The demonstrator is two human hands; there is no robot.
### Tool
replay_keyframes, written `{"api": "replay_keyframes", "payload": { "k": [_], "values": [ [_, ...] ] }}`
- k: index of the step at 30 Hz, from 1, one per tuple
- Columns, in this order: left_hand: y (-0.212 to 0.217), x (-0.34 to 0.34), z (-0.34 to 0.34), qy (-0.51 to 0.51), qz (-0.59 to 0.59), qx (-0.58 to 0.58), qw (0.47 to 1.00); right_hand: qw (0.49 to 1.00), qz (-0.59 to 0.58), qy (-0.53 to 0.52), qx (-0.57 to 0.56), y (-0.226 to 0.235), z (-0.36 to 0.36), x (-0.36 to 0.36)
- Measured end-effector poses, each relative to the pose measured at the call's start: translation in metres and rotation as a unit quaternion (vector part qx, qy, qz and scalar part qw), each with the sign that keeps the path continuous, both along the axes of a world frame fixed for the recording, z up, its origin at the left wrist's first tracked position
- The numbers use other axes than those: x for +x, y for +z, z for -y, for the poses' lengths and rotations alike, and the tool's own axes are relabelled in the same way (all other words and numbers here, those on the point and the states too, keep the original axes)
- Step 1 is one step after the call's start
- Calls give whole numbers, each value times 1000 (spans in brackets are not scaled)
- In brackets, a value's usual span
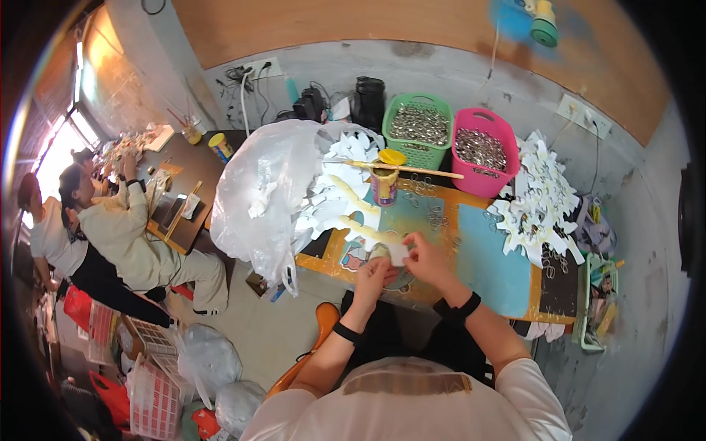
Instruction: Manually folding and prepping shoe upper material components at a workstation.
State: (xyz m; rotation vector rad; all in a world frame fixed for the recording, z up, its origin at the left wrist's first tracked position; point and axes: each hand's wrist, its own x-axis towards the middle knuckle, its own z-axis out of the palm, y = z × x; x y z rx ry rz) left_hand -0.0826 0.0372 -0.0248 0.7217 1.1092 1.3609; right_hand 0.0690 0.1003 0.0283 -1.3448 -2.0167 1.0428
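Large white plastic bag (266,192) at the counter's (485,264) left end. Left hand (372,275) and right hand (426,259), each grip closed on a small white paper cutout (397,253) held just above the counter's near edge. Behind: a glue tin (384,185), green basket (419,126), pink basket (482,151), both holding metal rings; stacked white cutouts (540,202) far right.

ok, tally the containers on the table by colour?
Green basket: 1
Pink basket: 1
Yellow-lidded can: 1
Clear plastic bag: 1
Total: 4
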Motion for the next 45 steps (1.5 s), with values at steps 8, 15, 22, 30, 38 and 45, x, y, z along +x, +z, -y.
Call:
{"api": "replay_keyframes", "payload": {
  "k": [8,15,22,30,38,45],
  "values": [
    [6,16,10,77,28,28,996,990,-116,-19,-82,11,44,65],
    [24,29,58,18,88,-65,994,872,204,-356,265,-8,40,248],
    [10,52,60,-57,128,-83,987,873,242,-374,199,-41,41,349],
    [11,54,60,-55,108,-54,991,846,290,-440,86,-35,14,329],
    [1,57,56,-67,95,-38,992,879,207,-342,259,-62,4,323],
    [16,54,23,-65,-357,86,928,956,13,-255,144,-19,30,280]
  ]
}}
